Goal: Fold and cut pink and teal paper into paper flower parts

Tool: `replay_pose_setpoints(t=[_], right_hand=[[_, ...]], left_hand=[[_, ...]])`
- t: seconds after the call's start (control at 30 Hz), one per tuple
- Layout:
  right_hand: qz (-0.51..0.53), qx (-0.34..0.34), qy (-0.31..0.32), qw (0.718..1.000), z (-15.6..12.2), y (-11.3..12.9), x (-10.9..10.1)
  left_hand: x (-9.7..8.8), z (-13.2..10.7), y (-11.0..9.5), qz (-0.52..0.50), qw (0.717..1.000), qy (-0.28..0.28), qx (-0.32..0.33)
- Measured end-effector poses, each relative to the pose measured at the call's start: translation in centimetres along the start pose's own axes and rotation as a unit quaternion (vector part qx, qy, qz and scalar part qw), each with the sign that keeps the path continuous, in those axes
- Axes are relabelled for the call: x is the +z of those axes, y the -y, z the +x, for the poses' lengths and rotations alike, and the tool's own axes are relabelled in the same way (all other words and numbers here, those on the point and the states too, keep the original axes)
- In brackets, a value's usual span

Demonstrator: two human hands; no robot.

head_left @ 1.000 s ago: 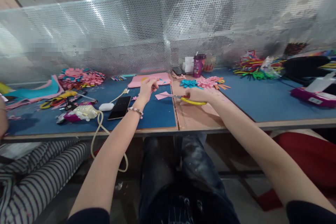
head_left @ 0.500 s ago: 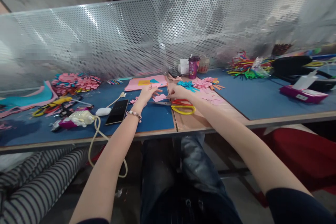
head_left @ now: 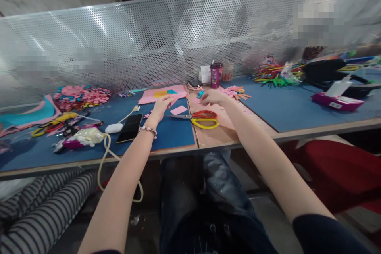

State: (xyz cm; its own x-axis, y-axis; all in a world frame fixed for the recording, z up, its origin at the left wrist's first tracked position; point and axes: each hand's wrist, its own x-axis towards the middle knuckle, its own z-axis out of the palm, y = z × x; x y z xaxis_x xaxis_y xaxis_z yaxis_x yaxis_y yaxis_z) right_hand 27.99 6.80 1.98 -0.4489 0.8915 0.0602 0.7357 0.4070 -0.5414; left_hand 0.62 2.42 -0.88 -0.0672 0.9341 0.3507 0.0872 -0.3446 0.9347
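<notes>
My left hand (head_left: 161, 107) rests over the blue mat by the front edge of a stack of pink sheets (head_left: 145, 97), its fingers stretched out and holding nothing I can see. Just to its right, a small pink paper rectangle (head_left: 178, 110) lies flat. My right hand (head_left: 213, 97) hovers beside a blue fringed paper piece (head_left: 200, 94), fingers bent downward and a little apart, with nothing visible in them. Between the hands and nearer me lie scissors (head_left: 205, 120) with red and yellow handles, blades pointing left. Pink and orange fringed pieces (head_left: 235, 91) lie beyond my right wrist.
Left of my left arm are a phone (head_left: 129, 127), a white case (head_left: 113, 128) and a glue gun (head_left: 85, 138) with a trailing cord. A pile of pink paper pieces (head_left: 81, 97) stands farther back. A purple cup (head_left: 216, 74) is near the perforated screen (head_left: 143, 43).
My right hand has moved right, away from the pink rectangle, toward the blue fringed piece. The rectangle now lies on the mat. The view has shifted slightly.
</notes>
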Motion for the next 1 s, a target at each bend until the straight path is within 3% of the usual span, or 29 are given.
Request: replay_pose_setpoints(t=[0.1,0.17,0.23,0.3,0.4,0.47,0.53,0.63,0.8,1.0], right_hand=[[-0.169,0.063,0.037,0.983,-1.2,-1.7,-2.2],[-0.281,0.082,0.014,0.956,-1.8,-1.9,-2.5],[-0.311,0.058,-0.048,0.947,-2.2,-1.2,-2.2],[-0.252,-0.012,-0.06,0.966,-2.6,0.0,-1.6],[-0.144,-0.103,0.075,0.981,-3.1,2.0,-0.9],[-0.128,-0.114,0.156,0.973,-3.5,2.9,-0.5],[-0.136,-0.107,0.185,0.967,-3.8,3.4,-0.1],[-0.162,-0.111,0.174,0.965,-4.1,3.8,0.5],[-0.28,-0.151,0.092,0.944,-4.3,4.0,1.5],[-0.303,-0.098,0.053,0.946,-4.5,4.3,2.2]], left_hand=[[-0.2,0.1,0.2,-0.003,1.0,0.018,0.015],[-0.1,0.0,0.2,-0.02,0.999,0.043,0.007],[0.0,-0.2,0.1,-0.04,0.997,0.064,-0.003],[0.1,-0.3,0.0,-0.058,0.996,0.068,-0.012],[0.1,-0.2,0.0,-0.076,0.996,0.041,-0.025],[0.0,-0.1,0.0,-0.085,0.996,0.021,-0.028],[-0.1,-0.1,-0.1,-0.089,0.996,0.012,-0.024],[-0.1,-0.1,-0.3,-0.091,0.996,0.006,-0.021],[-0.2,0.0,-0.1,-0.116,0.993,-0.013,-0.028],[-0.5,0.6,0.3,-0.026,0.996,-0.081,-0.011]])
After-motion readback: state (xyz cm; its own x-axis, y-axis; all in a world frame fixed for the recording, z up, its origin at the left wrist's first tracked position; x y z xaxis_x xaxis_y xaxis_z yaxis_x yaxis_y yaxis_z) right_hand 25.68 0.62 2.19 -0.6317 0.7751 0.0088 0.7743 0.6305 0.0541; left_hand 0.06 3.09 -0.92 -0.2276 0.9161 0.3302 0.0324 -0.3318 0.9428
